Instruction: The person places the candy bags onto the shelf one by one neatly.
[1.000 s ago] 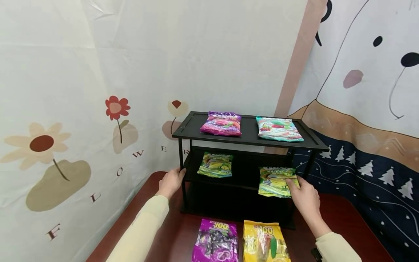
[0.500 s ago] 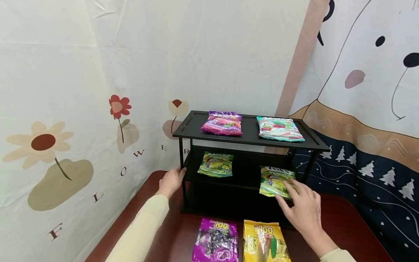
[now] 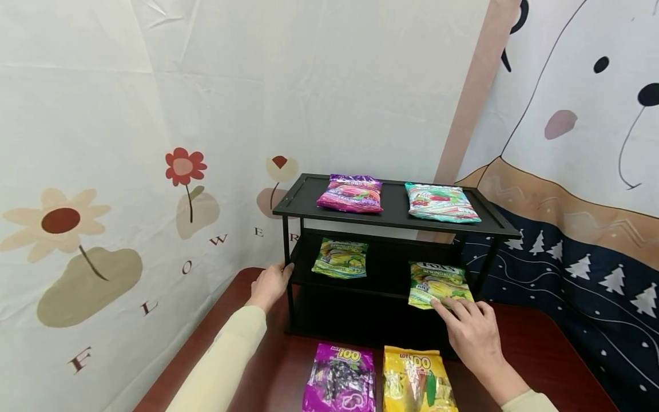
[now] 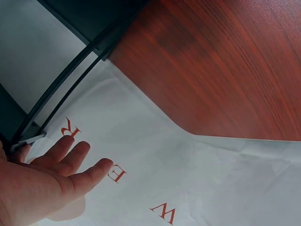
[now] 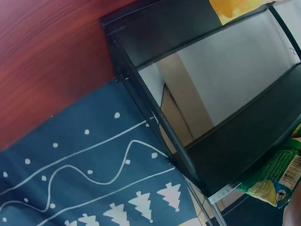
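In the head view my left hand [image 3: 270, 286] holds the left side of a black three-tier rack [image 3: 396, 222] at the middle shelf's corner. Three of its fingers [image 4: 91, 176] stretch free of the rack in the left wrist view. My right hand [image 3: 473, 332] touches the lower front edge of a green Fox's candy bag [image 3: 437, 281] at the right of the middle shelf, fingertips along its edge. That bag's back [image 5: 270, 183] shows in the right wrist view, where the hand is mostly cut off. A similar green candy bag [image 3: 341, 258] lies at the shelf's left.
A purple candy bag [image 3: 352, 193] and a teal-and-white one [image 3: 443, 202] lie on the top shelf. On the red-brown table [image 3: 535, 343], a purple Lot 100 bag [image 3: 340, 379] and a yellow one [image 3: 418, 380] lie before the rack. Printed cloth [image 3: 154, 103] hangs behind.
My right hand has let go of the right green candy bag, drawn back with spread fingers, then come to its lower edge. The left hand stays on the rack.
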A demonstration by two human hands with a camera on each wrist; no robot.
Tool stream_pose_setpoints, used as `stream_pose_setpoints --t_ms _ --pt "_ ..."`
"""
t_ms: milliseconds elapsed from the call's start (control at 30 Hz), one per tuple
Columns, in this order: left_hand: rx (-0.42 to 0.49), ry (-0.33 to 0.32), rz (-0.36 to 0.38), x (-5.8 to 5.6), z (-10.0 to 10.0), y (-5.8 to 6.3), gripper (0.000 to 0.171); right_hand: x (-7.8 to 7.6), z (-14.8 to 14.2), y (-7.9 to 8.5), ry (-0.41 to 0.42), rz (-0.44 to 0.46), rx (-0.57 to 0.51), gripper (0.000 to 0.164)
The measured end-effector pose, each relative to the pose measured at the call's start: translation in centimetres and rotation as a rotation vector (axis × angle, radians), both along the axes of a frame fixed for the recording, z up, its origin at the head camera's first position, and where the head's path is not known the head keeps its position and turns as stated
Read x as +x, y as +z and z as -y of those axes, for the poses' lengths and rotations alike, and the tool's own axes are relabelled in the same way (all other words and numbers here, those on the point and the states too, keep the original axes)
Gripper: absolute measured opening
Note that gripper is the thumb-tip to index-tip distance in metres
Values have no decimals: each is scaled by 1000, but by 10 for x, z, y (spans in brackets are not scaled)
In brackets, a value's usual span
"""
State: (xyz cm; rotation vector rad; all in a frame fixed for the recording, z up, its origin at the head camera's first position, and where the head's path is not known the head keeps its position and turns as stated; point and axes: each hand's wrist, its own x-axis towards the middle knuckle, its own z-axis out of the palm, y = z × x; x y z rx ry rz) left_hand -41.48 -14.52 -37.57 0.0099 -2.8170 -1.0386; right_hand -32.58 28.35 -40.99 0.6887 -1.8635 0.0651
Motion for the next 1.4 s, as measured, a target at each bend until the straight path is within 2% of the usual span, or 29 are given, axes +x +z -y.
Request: stream_pose_setpoints --t_ms 167,333,467,600,833,900,1133,1400 --pt "-3 1 -1 0 0 0 49 -5 -2 0 -8 74 -47 44" --pt "0 1 -2 1 0 -1 49 -11 -3 -1 -61 171 -33 47" --pt "8 -5 -6 1 -1 -1 49 -14 -1 -3 -74 213 -22 51" --pt "3 -14 -9 0 -1 -1 48 -12 -2 -9 -64 198 -25 50" --pt "10 -13 -8 -1 1 -1 47 -10 0 -19 -16 60 -50 42" --pt "11 -11 -7 -1 1 -1 46 -10 0 -20 -16 45 -47 41" --pt "7 -4 -11 -2 1 -1 45 -13 1 -21 -38 79 -26 43" --pt "5 -7 -18 -3 2 -3 46 -14 -1 -23 -85 192 1 52"
